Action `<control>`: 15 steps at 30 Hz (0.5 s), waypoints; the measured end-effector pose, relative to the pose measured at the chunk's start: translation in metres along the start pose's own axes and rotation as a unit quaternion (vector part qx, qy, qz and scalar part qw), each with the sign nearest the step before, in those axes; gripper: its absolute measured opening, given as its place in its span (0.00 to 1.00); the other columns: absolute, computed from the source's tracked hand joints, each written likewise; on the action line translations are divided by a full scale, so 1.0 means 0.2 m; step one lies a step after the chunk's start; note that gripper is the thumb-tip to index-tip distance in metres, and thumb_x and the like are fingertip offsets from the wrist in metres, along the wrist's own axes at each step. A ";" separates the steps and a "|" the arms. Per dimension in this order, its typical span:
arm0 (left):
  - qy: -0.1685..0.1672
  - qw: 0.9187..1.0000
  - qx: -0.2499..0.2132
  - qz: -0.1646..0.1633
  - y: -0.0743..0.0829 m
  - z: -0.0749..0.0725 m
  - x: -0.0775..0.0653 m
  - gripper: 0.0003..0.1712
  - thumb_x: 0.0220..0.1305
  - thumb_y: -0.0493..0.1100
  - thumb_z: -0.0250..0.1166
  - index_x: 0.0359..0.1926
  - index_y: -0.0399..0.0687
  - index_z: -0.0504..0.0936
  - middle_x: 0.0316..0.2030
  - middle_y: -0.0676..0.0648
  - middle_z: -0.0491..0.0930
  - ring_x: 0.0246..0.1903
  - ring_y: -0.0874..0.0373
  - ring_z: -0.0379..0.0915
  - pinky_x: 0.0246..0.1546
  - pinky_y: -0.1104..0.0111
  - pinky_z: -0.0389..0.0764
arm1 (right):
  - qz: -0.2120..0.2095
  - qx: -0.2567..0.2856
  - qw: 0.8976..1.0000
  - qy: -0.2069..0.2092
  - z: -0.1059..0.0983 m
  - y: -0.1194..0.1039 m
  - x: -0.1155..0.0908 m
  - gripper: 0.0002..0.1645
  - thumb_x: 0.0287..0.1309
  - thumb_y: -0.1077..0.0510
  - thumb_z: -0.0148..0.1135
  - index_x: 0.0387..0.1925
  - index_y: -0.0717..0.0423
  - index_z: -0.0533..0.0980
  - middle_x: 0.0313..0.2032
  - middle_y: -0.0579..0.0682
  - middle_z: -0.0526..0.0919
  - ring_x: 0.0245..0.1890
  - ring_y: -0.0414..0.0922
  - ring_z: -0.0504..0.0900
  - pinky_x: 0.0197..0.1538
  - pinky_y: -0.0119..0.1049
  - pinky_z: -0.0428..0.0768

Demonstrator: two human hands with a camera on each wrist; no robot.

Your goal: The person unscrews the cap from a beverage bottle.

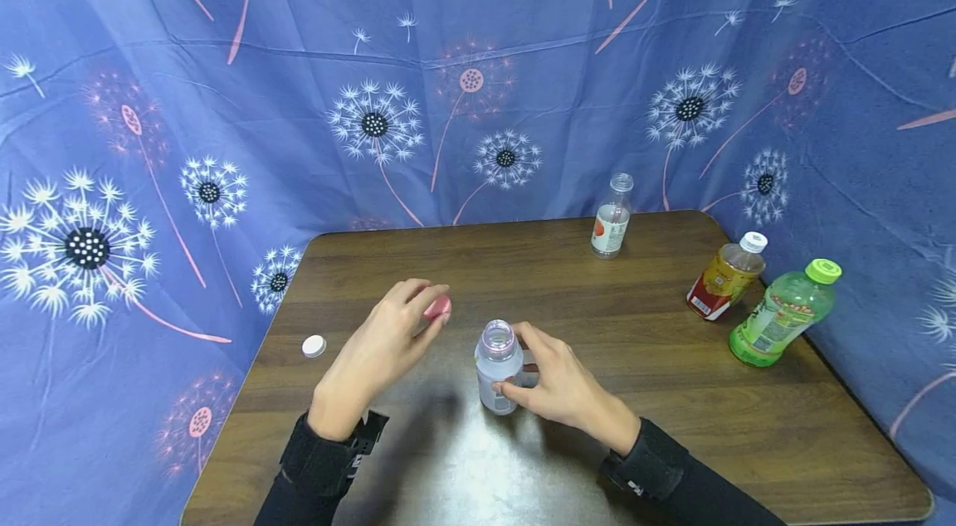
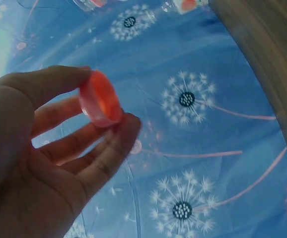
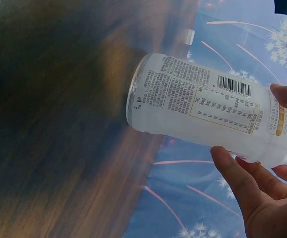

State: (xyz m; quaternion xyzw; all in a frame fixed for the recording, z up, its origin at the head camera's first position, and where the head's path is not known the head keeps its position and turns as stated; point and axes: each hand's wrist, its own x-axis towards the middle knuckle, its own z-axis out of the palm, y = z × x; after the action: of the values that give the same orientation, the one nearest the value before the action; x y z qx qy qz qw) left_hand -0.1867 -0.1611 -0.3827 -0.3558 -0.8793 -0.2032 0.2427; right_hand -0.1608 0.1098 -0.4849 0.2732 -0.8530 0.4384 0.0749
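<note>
My left hand [image 1: 390,337] pinches a pink bottle cap [image 2: 101,99] between thumb and fingertips, its hollow side showing in the left wrist view. That cap is raised to the left of an uncapped bottle [image 1: 498,377] with a whitish label and a clear rim. With its thumb and fingers on either side, my right hand [image 1: 556,381] holds this bottle upright near the middle of the table. In the right wrist view, small print and a barcode [image 3: 234,86] cover the label.
A white cap [image 1: 314,346] lies on the wooden table [image 1: 448,260] at left. An uncapped clear bottle [image 1: 611,219] stands near the back edge. To the right are a white-capped amber bottle [image 1: 724,277] and a green bottle [image 1: 784,314]. Blue dandelion-print cloth [image 1: 523,28] hangs behind.
</note>
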 end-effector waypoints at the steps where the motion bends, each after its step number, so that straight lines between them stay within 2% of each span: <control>1: 0.002 1.000 -0.009 0.003 0.01 0.01 0.01 0.21 0.67 0.40 0.73 0.58 0.39 0.84 0.49 0.41 0.85 0.51 0.47 0.82 0.55 0.56 0.84 | 0.000 0.000 1.000 0.000 0.00 0.00 0.00 0.42 0.52 0.55 0.82 0.65 0.44 0.70 0.54 0.42 0.82 0.54 0.45 0.87 0.45 0.35 0.89; 7: 0.012 0.998 -0.055 0.032 0.06 0.04 0.05 0.19 0.69 0.40 0.72 0.58 0.40 0.83 0.53 0.43 0.84 0.54 0.49 0.81 0.58 0.58 0.83 | 0.002 0.000 1.000 0.001 0.00 0.00 0.00 0.42 0.52 0.55 0.82 0.65 0.44 0.69 0.54 0.42 0.82 0.53 0.44 0.87 0.45 0.39 0.90; 12: 0.016 0.991 -0.098 0.089 0.10 0.08 0.07 0.18 0.67 0.36 0.72 0.57 0.41 0.84 0.55 0.43 0.82 0.55 0.51 0.79 0.57 0.61 0.83 | 0.008 0.005 1.000 -0.001 0.00 0.00 -0.01 0.42 0.53 0.56 0.82 0.66 0.43 0.69 0.55 0.42 0.82 0.54 0.44 0.86 0.46 0.41 0.90; 15: 0.006 0.986 -0.118 0.120 0.13 0.11 0.08 0.19 0.66 0.34 0.72 0.57 0.40 0.83 0.57 0.42 0.82 0.56 0.52 0.79 0.58 0.63 0.83 | 0.008 0.010 1.000 -0.002 0.00 0.00 -0.01 0.42 0.53 0.57 0.81 0.66 0.43 0.69 0.56 0.42 0.81 0.55 0.45 0.86 0.46 0.43 0.90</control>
State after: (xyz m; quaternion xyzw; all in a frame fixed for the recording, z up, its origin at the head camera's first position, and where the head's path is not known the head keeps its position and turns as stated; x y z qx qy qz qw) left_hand -0.1852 -0.1234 -0.3866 -0.4837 -0.7988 -0.2768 0.2268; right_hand -0.1590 0.1105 -0.4865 0.2676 -0.8509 0.4471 0.0668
